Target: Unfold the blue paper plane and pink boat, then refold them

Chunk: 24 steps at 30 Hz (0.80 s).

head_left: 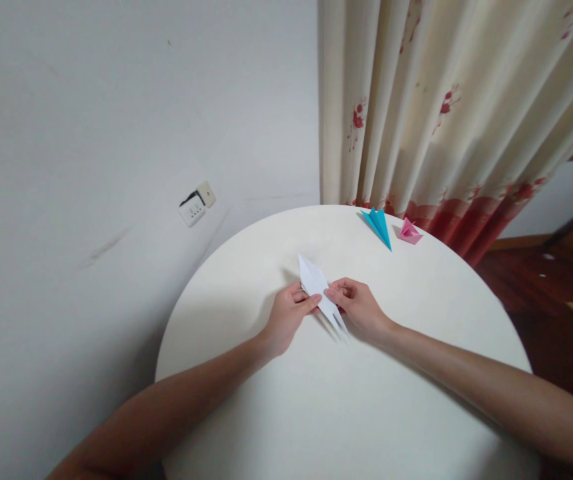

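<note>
A white piece of folded paper (313, 275) is held just over the round table, with a pointed tip at its far end and two narrow prongs at its near end. My left hand (290, 313) pinches its left edge, thumb on top and fingers underneath. On the right edge, my right hand (359, 308) grips the paper the same way, its thumb close to the middle. The undersides of the paper and some fingertips are hidden.
The round white table (236, 280) stands against a white wall with a socket (193, 211). Near its far edge lie a blue paper plane (379, 228) and a pink paper boat (409, 232). A floral curtain (416, 120) hangs behind.
</note>
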Motion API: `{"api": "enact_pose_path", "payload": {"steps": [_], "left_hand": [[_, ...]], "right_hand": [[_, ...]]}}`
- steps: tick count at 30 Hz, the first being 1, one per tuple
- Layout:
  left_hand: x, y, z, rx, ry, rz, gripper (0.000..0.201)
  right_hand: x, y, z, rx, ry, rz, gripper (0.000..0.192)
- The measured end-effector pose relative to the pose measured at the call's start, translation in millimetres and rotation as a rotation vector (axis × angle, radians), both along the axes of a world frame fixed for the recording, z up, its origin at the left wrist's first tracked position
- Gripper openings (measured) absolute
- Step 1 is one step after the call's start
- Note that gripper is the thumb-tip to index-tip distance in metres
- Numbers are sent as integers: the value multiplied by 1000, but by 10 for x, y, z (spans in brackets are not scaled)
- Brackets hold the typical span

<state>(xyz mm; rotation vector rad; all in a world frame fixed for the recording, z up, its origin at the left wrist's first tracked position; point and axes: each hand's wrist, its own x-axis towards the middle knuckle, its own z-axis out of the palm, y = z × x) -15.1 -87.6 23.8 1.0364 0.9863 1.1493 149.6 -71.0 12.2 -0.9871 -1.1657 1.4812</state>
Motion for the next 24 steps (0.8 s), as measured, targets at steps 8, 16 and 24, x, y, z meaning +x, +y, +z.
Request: {"api": "enact_pose_path", "payload": {"steps": [8,16,24], "left_hand": [[-49,23,-1,-22,-21,-4,43],[-68,22,-17,-16,35,-17,36],[-48,-13,20,20,78,104,35]], "right_hand": [[18,-44,-50,-31,-117,167,52],[39,-32,-42,52,-273,221,53],[71,-63,-2,45,-340,285,33]]}}
